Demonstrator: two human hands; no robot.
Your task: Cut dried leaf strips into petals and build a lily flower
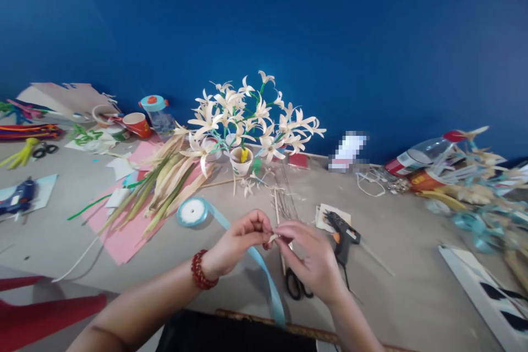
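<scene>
While both hands meet in the low middle of the head view, the left hand [235, 239] has its thumb and forefinger clamped on a small pale piece [273, 238], and the right hand [315, 264] pinches the same piece from the other side, the tips of its thumb and forefinger close together. The piece is above the table [396, 308] (its exact shape I cannot tell, because the fingers cover a part of it). On the left wrist there is a red beaded bracelet [201, 269].

From its roll [192, 212], a blue ribbon [266, 278] passes beneath the left hand and runs to the near edge of the table. The scissors [293, 286] lie partly hidden below the right hand, with their black handles showing. To the right of this hand lies a black glue gun [342, 231], its front part on a white pad [322, 219].

Behind the hands stand many cream flowers [208, 119], and a white cup [240, 170] is at their base. To the left, dry husks [165, 181] lie across pink paper [119, 236]. At the far right, a clear bottle [406, 160] is tilted near the blue wall [264, 11].
</scene>
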